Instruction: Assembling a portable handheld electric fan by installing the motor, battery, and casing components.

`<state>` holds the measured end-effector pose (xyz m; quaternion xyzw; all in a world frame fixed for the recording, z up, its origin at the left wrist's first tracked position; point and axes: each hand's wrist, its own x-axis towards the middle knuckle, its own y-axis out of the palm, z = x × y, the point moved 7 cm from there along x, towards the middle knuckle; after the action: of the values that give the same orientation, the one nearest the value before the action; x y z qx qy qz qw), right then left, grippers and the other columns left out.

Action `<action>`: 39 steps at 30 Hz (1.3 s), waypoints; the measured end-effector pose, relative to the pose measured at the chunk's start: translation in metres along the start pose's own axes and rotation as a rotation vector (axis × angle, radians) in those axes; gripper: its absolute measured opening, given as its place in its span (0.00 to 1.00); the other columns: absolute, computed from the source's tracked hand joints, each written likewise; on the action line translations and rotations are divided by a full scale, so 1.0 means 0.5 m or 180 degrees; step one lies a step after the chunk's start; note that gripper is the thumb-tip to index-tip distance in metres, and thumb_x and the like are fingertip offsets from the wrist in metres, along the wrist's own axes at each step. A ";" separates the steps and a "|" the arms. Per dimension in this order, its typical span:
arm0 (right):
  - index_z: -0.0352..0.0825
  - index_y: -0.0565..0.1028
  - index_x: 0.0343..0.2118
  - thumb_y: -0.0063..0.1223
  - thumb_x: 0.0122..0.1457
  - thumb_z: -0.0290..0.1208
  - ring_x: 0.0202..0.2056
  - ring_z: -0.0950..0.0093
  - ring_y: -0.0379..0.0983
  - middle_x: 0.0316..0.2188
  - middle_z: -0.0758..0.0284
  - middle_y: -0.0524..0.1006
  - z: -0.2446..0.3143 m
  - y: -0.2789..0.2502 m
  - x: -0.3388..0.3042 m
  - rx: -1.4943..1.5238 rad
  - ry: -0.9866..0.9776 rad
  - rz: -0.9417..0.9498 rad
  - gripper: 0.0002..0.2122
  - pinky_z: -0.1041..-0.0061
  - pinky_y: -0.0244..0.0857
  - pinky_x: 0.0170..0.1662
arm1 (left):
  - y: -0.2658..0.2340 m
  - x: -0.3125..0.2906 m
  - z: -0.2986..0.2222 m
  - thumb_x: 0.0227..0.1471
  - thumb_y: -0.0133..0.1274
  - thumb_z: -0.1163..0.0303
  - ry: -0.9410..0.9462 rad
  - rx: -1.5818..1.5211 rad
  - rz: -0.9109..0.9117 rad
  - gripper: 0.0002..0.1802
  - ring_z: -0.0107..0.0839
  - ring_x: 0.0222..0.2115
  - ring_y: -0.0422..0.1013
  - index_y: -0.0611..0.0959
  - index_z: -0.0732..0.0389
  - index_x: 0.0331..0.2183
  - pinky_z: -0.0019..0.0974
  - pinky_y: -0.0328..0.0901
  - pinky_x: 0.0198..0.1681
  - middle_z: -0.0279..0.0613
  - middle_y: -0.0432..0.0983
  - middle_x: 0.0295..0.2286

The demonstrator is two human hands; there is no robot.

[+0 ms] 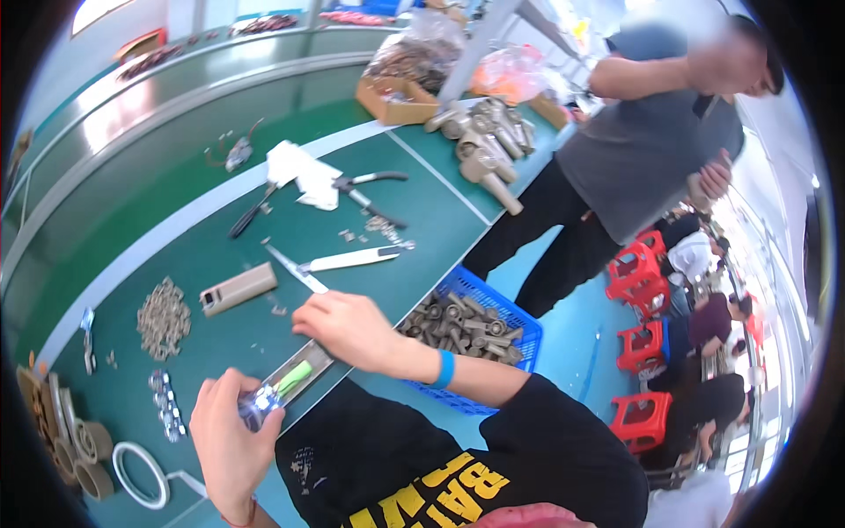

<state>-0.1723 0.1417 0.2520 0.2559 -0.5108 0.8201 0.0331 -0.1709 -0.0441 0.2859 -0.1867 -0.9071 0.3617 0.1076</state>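
A long, open grey-beige housing point(315, 359) lies at the table's front edge, with a bright green cylindrical part point(294, 378) inside. My left hand point(231, 431) has its fingers closed round the nearer end, where a shiny, clear-looking part point(261, 400) shows. My right hand point(348, 330) curls over the farther end, its fingertips partly hidden. Just beyond it rests a white-handled tool point(352, 260) beside a flat silvery strip point(296, 269). A matching beige housing point(238, 289) sits to the left, near a heap of small beige pieces point(164, 319).
Black-handled pliers point(374, 195), a screwdriver point(251, 216) and white paper point(304, 173) lie farther back. Shiny metal parts point(165, 405) and a white ring point(141, 475) are at left. A blue crate point(530, 339) of beige parts stands below the table edge. A person point(638, 145) stands at right.
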 end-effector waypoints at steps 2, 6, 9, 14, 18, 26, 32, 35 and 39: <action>0.38 0.75 0.30 0.58 0.53 0.31 0.31 0.66 0.74 0.27 0.67 0.75 -0.004 0.001 0.016 -0.0094 0.0066 -0.0001 0.05 0.68 0.70 0.33 | 0.002 -0.001 0.000 0.29 0.63 0.78 0.0068 -0.0015 -0.0024 0.21 0.43 0.29 0.68 0.73 0.64 0.30 0.39 0.63 0.34 0.45 0.69 0.25; 0.36 0.75 0.31 0.55 0.54 0.30 0.33 0.63 0.74 0.27 0.62 0.75 0.003 -0.019 0.021 0.0361 0.0365 -0.0096 0.05 0.65 0.69 0.35 | -0.005 -0.002 -0.014 0.30 0.63 0.79 0.0071 0.0134 -0.0100 0.20 0.47 0.30 0.68 0.74 0.64 0.30 0.41 0.63 0.34 0.45 0.72 0.26; 0.33 0.77 0.35 0.54 0.58 0.31 0.28 0.64 0.75 0.29 0.60 0.77 0.007 -0.060 0.020 0.1659 0.0987 -0.0050 0.07 0.70 0.68 0.32 | -0.009 0.007 -0.039 0.34 0.61 0.78 0.0574 0.0175 -0.0105 0.17 0.48 0.32 0.68 0.74 0.62 0.31 0.42 0.63 0.35 0.46 0.72 0.27; 0.34 0.79 0.33 0.58 0.51 0.25 0.34 0.65 0.72 0.31 0.64 0.78 0.046 -0.037 0.009 0.0578 0.0376 0.0288 0.06 0.70 0.65 0.39 | 0.005 0.022 -0.020 0.37 0.63 0.73 0.0680 0.0164 0.0090 0.18 0.45 0.36 0.68 0.74 0.61 0.33 0.41 0.62 0.38 0.43 0.72 0.30; 0.34 0.79 0.32 0.58 0.51 0.23 0.33 0.68 0.71 0.31 0.65 0.77 0.036 -0.013 0.017 0.1095 0.0571 0.0429 0.05 0.74 0.65 0.37 | -0.001 0.009 -0.008 0.38 0.62 0.73 0.0419 0.0309 0.0133 0.17 0.42 0.36 0.68 0.74 0.61 0.34 0.40 0.62 0.39 0.41 0.72 0.31; 0.37 0.76 0.43 0.60 0.50 0.27 0.42 0.62 0.70 0.42 0.63 0.75 0.044 0.008 0.201 0.0157 -0.0572 0.0515 0.15 0.68 0.66 0.46 | -0.013 -0.001 -0.003 0.39 0.64 0.70 0.0405 0.0485 0.0138 0.18 0.41 0.37 0.68 0.74 0.60 0.34 0.39 0.62 0.40 0.39 0.72 0.31; 0.40 0.74 0.47 0.59 0.51 0.33 0.42 0.62 0.71 0.39 0.62 0.74 0.020 0.066 0.222 0.0193 -0.0822 0.0950 0.18 0.67 0.66 0.46 | 0.008 0.010 -0.014 0.39 0.63 0.72 0.0543 0.0306 0.0448 0.21 0.41 0.37 0.68 0.72 0.61 0.36 0.41 0.61 0.42 0.41 0.72 0.31; 0.39 0.73 0.47 0.59 0.52 0.35 0.42 0.62 0.71 0.38 0.61 0.75 0.003 0.070 0.208 0.0176 -0.1003 0.0687 0.19 0.66 0.66 0.46 | -0.001 0.013 -0.036 0.36 0.64 0.75 0.0550 0.0191 0.0182 0.20 0.45 0.35 0.68 0.75 0.62 0.35 0.39 0.63 0.39 0.43 0.74 0.30; 0.37 0.74 0.46 0.59 0.54 0.34 0.42 0.62 0.71 0.39 0.61 0.75 -0.053 -0.026 0.181 0.0333 -0.0782 0.0006 0.16 0.67 0.66 0.47 | 0.006 0.009 -0.033 0.33 0.62 0.78 0.0427 0.0389 0.0182 0.20 0.45 0.35 0.67 0.77 0.63 0.34 0.40 0.62 0.40 0.45 0.74 0.31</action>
<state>-0.2569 0.1518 0.2945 0.3553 -0.4678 0.8081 -0.0438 -0.1687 -0.0302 0.2959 -0.2295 -0.8684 0.4059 0.1689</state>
